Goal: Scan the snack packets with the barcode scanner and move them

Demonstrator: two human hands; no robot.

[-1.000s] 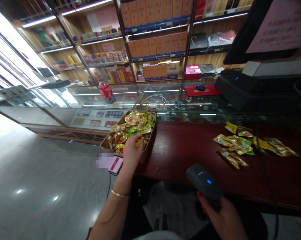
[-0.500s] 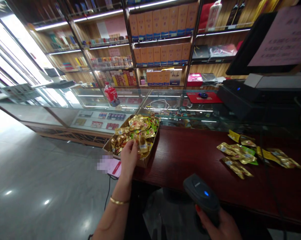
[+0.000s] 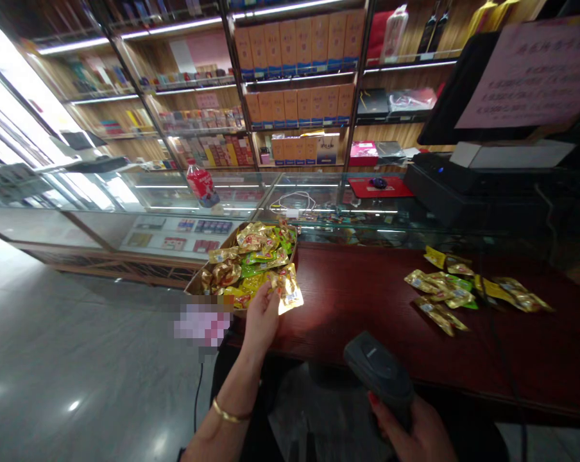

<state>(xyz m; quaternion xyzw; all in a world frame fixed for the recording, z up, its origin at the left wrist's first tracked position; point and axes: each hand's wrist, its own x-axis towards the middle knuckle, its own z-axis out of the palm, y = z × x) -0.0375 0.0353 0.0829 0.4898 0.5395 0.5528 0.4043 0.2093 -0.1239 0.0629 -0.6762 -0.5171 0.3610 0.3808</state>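
Observation:
Between the fingertips of my left hand [image 3: 261,321] is a gold foil snack packet [image 3: 288,289], lifted at the right edge of a cardboard box [image 3: 194,286]. Gold, yellow and green snack packets [image 3: 254,256] fill that box in a heap. My right hand [image 3: 415,427] is wrapped around the handle of a dark barcode scanner [image 3: 379,369], whose head points up and left over the table's front edge. Several more snack packets [image 3: 439,289] lie loose on the right part of the dark red wooden table [image 3: 338,295].
Behind the table runs a glass display counter [image 3: 242,196] bearing a red-labelled bottle [image 3: 201,185], a white cable [image 3: 294,204] and a mouse on a red pad [image 3: 391,187]. A monitor [image 3: 439,96] stands at right. A blurred-out phone [image 3: 203,324] is beside the box.
My left hand has drawn the gold packet out of the heap and to the right. The scanner's blue light no longer shows. The view has shifted slightly right.

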